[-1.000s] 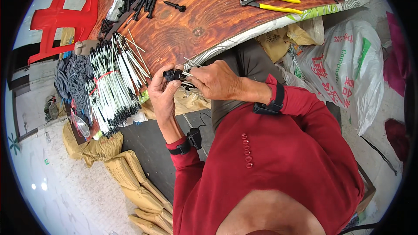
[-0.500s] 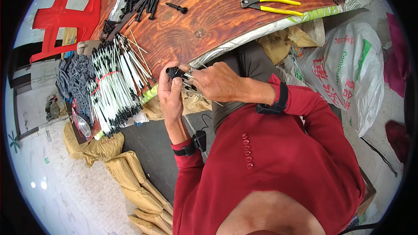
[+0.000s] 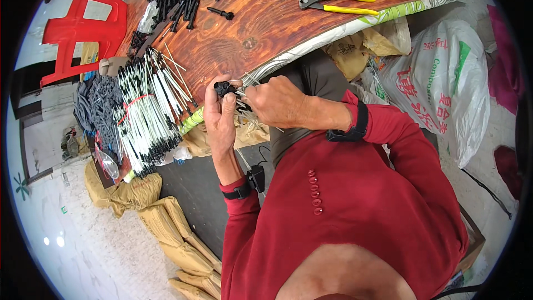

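Here both hands, left hand (image 3: 220, 115) and right hand (image 3: 276, 101), grasp a small black part (image 3: 224, 87).

Vs 1 s ago, left hand (image 3: 220, 119) now sits upright w/ fingers curled over the small black plastic fitting (image 3: 225, 87), lifted closer to the wooden tabletop's edge (image 3: 266, 64). Right hand (image 3: 275, 103) has slid in tighter, fingertips pressed at the fitting & the thin white ties (image 3: 248, 80) poking out. View has shifted slightly, too.
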The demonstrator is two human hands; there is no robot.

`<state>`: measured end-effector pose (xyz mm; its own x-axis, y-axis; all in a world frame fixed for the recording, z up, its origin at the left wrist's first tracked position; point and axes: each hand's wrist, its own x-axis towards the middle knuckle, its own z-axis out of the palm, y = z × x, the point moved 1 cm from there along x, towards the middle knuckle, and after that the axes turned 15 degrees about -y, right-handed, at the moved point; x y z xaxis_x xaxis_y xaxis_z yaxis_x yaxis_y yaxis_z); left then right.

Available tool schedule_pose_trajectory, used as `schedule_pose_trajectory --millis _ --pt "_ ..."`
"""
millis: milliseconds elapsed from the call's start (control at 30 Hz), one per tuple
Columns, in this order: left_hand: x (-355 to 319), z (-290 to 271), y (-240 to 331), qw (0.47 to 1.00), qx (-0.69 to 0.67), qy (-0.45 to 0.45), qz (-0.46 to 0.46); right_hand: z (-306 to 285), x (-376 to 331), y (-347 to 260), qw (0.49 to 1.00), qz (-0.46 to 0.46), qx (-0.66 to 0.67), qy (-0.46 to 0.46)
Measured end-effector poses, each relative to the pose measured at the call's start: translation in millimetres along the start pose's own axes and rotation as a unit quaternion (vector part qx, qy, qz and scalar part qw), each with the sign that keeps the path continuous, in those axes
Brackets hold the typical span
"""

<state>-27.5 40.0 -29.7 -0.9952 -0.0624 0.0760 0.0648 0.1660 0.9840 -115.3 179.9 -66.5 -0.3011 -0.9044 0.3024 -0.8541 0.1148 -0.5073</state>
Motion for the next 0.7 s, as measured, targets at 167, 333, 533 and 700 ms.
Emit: schedule_pose_trajectory --millis 167,333,533,700 --pt "-7 10 2 0.999 0.022 0.025 0.013 -3 -1 -5 0.999 0.029 0.024 -0.018" --pt "-11 8 -3 0.998 0.018 0.054 0.026 -13 5 -2 0.990 0.029 0.123 -0.057" --pt "-14 3 -5 0.996 0.004 0.047 0.070 -9 3 4 0.970 0.004 0.234 -0.062" --pt "-18 -4 -11 0.996 0.005 0.050 0.068 -16 -1 4 0.953 0.012 0.290 -0.082"
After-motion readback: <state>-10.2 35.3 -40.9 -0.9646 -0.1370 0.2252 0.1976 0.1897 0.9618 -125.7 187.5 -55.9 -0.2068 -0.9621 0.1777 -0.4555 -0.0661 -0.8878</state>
